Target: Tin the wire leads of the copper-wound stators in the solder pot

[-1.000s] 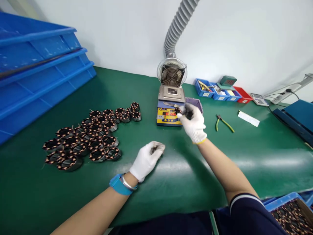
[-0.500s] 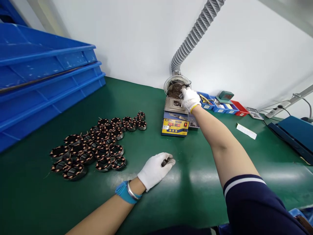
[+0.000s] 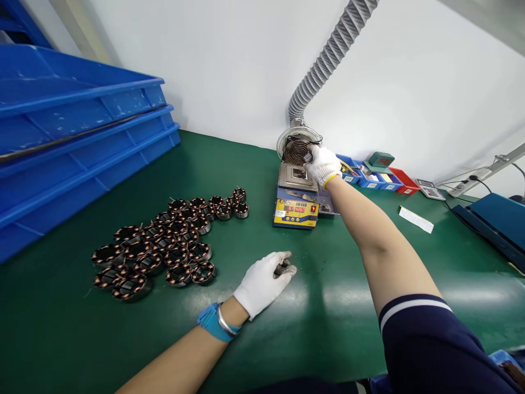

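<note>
1. Right hand [image 3: 323, 164], white-gloved, pinches a small metallic part [image 3: 307, 157] above the yellow-fronted machine [image 3: 296, 213], by the round fan grille [image 3: 295, 152].
2. Left hand [image 3: 262, 283], gloved too, curls low over the green tabletop [image 3: 295, 339]; I can't tell whether it holds anything.
3. Copper-wound rings [image 3: 166, 243] cluster left of it.

The part [image 3: 307, 157], small and grey, mostly hidden in the grip of the right hand [image 3: 322, 166], is at one o'clock from the middle of the metal top [image 3: 298, 183] of the unit [image 3: 295, 208]; its tilt cannot be told. The unit, yellow-fronted with lit red digits, stands upright on the counter [image 3: 328, 323]. Between eight and nine o'clock from it, dark rings [image 3: 164, 241] with coppery windings lie close-packed, many touching, holes up.
</note>
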Demonstrator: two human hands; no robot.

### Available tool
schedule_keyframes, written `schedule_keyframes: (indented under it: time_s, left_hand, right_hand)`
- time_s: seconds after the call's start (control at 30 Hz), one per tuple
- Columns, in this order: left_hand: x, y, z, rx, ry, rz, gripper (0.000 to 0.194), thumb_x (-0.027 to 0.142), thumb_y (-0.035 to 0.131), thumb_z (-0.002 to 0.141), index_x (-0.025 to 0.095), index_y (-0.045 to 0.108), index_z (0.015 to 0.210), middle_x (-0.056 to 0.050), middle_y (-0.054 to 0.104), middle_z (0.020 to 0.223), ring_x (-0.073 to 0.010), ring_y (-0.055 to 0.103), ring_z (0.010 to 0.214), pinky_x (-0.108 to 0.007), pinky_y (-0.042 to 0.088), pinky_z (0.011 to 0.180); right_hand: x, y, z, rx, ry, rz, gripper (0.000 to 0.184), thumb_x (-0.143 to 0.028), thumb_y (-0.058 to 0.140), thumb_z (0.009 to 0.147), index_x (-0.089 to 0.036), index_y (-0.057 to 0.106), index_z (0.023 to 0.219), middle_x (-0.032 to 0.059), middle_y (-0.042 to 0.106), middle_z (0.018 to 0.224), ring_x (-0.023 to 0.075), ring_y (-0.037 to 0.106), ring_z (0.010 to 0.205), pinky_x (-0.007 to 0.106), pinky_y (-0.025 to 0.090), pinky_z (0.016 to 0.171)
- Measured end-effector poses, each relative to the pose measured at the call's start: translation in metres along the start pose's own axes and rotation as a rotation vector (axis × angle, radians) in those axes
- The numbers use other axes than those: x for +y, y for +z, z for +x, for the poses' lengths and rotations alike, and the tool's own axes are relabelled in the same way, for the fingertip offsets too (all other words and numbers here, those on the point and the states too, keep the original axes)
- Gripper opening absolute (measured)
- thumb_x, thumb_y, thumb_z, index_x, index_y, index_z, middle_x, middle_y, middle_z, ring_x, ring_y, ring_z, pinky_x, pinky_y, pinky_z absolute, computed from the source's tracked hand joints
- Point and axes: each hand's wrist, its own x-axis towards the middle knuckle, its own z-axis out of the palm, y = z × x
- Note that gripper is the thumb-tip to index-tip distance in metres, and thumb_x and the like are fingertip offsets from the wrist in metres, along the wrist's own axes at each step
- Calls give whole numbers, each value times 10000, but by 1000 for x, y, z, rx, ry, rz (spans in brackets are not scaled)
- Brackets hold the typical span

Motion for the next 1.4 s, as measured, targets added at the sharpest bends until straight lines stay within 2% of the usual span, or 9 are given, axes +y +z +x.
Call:
schedule_keyframes:
  time_s: [0.13, 0.27, 0.37, 0.47, 0.57, 0.7, 0.87, 1.2, 1.4]
  left_hand:
    - [-7, 1, 4, 188, 14, 31, 392, 384, 549, 847, 189, 562, 1187, -67, 636, 1101, -194, 622, 922, -339, 529, 805]
    - [-11, 0, 6, 325, 13, -29, 403, 397, 558, 850, 192, 541, 1196, -69, 624, 1134, -188, 623, 942, -346, 527, 842]
    - [-12, 0, 7, 375, 11, -91, 412, 394, 574, 844, 197, 533, 1203, -68, 623, 1153, -178, 627, 937, -336, 530, 842]
    - [-13, 0, 6, 378, 10, -106, 416, 395, 578, 843, 200, 532, 1206, -63, 625, 1153, -176, 628, 937, -335, 532, 841]
    - [-15, 1, 6, 360, 17, -87, 410, 405, 572, 846, 197, 536, 1198, -61, 624, 1152, -176, 627, 939, -339, 532, 846]
    - [-18, 1, 6, 320, 10, -59, 399, 425, 562, 849, 195, 549, 1175, -59, 631, 1130, -183, 625, 948, -347, 531, 848]
    - [-19, 1, 8, 293, 13, -30, 405, 429, 560, 848, 196, 555, 1180, -56, 638, 1117, -190, 621, 974, -355, 524, 869]
    - [-16, 0, 7, 266, 14, -1, 377, 408, 557, 852, 199, 572, 1165, -62, 641, 1120, -206, 624, 984, -377, 522, 882]
    - [-17, 2, 11, 399, 20, 3, 473, 418, 581, 835, 171, 522, 1234, -96, 626, 1170, -230, 616, 1042, -407, 513, 931]
  right_hand:
    - [0, -12, -15, 49, 92, 370, 487, -327, 649, 741, -182, 575, 1200, 82, 644, 1092, 240, 607, 1014, 415, 483, 927]
    - [-19, -20, -56, -39, 214, 701, 520, -381, 693, 709, -149, 601, 1165, 63, 690, 1003, 193, 648, 918, 386, 496, 921]
    - [-35, -18, -87, -104, 192, 795, 505, -392, 700, 706, -172, 610, 1151, 54, 691, 1011, 188, 652, 904, 364, 515, 891]
    - [-40, -14, -93, -17, 65, 654, 494, -351, 686, 717, -219, 587, 1183, 45, 657, 1089, 203, 624, 986, 349, 501, 916]
    - [-30, -14, -73, 112, -7, 304, 532, -345, 659, 734, -264, 540, 1247, 65, 582, 1194, 281, 577, 1054, 444, 483, 913]
    - [-12, -16, -34, 69, -116, -47, 560, -289, 633, 746, -223, 496, 1285, 115, 553, 1185, 326, 542, 1049, 484, 468, 869]
    - [-4, -7, -12, -6, -224, -232, 517, -259, 620, 756, -185, 505, 1255, 143, 537, 1188, 326, 520, 1042, 464, 448, 858]
    - [-7, -1, -13, -71, -176, -227, 523, -270, 640, 743, -203, 524, 1248, 142, 551, 1159, 330, 541, 1024, 475, 462, 849]
    - [-9, -15, -46, 121, 35, 364, 516, -343, 659, 729, -221, 560, 1221, 79, 614, 1138, 263, 594, 1008, 435, 485, 901]
